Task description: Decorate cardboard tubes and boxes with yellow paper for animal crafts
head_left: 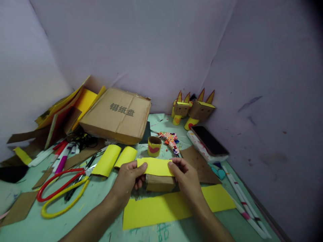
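Note:
My left hand (131, 176) pinches the left end of a small yellow paper strip (157, 167), thumb on top. At its other end my right hand (185, 174) grips the same strip. The strip spans over a small brown cardboard box (160, 183), covering its upper part; whether it is stuck down I cannot tell. Under and in front of the box lies a long yellow paper sheet (161, 210). Just behind my hands stands a short yellow-wrapped tube (154, 147) with a red heart shape. Two yellow-covered rolls (108, 160) lie to the left.
Large red-and-yellow-handled scissors (64, 191) and several markers (62, 158) lie left. A big cardboard box (117, 114) stands behind. A patterned glue gun (170, 139), a phone (210, 140), brown cardboard (200, 164) and long white markers (246, 201) are right. Cardboard animal figures (202, 109) stand against the wall.

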`<act>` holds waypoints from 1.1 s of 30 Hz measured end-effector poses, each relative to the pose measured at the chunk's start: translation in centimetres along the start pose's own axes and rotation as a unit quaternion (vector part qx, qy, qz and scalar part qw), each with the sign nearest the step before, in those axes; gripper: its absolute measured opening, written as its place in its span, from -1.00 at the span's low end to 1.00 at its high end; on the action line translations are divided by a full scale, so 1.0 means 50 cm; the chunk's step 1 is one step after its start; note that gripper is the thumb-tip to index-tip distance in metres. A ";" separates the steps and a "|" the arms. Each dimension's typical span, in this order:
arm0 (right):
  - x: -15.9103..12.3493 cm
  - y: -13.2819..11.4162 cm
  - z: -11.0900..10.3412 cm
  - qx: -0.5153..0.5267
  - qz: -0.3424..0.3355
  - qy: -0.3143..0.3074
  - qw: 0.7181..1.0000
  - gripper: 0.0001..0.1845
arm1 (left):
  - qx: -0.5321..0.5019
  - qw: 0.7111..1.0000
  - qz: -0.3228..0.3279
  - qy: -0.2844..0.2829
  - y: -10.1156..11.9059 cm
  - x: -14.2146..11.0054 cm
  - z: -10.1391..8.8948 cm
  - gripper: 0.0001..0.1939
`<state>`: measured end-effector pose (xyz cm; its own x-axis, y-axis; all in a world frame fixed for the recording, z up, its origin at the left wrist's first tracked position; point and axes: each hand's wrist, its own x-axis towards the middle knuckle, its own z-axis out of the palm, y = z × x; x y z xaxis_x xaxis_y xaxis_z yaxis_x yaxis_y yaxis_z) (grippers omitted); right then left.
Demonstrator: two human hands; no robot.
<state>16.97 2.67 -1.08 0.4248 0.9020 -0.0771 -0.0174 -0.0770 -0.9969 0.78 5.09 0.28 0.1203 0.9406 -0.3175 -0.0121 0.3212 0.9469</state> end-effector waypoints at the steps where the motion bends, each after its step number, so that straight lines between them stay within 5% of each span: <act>1: -0.001 -0.001 -0.001 -0.002 -0.001 0.001 1.000 -0.72 | 0.003 1.000 0.002 0.002 0.001 -0.002 0.001 -0.62; 16: -0.012 -0.013 -0.034 -0.016 -0.018 0.004 1.000 -0.53 | 0.012 1.000 -0.022 -0.006 0.015 -0.018 -0.044 -0.42; 20: -0.031 -0.016 -0.094 -0.121 -0.037 0.045 0.991 -0.53 | 0.187 0.982 0.031 0.007 0.018 -0.062 -0.084 -0.51; 24: -0.070 0.008 -0.153 -0.381 -0.102 -0.032 0.918 -0.64 | 0.450 0.884 0.120 -0.036 0.008 -0.115 -0.107 -0.80; 27: -0.092 0.033 -0.168 -0.465 -0.232 -0.139 0.843 -0.70 | 0.532 0.833 0.128 -0.078 0.004 -0.138 -0.101 -0.73; 33: -0.096 0.045 -0.149 -0.514 -0.272 -0.220 0.783 -0.61 | 0.572 0.807 0.090 -0.111 0.010 -0.141 -0.082 -0.68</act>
<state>21.62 -4.99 -2.85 -0.2404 0.9619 0.1302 0.8917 0.2718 -0.3618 -4.15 -0.94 2.80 0.3958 0.8766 -0.2737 0.8609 -0.2505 0.4429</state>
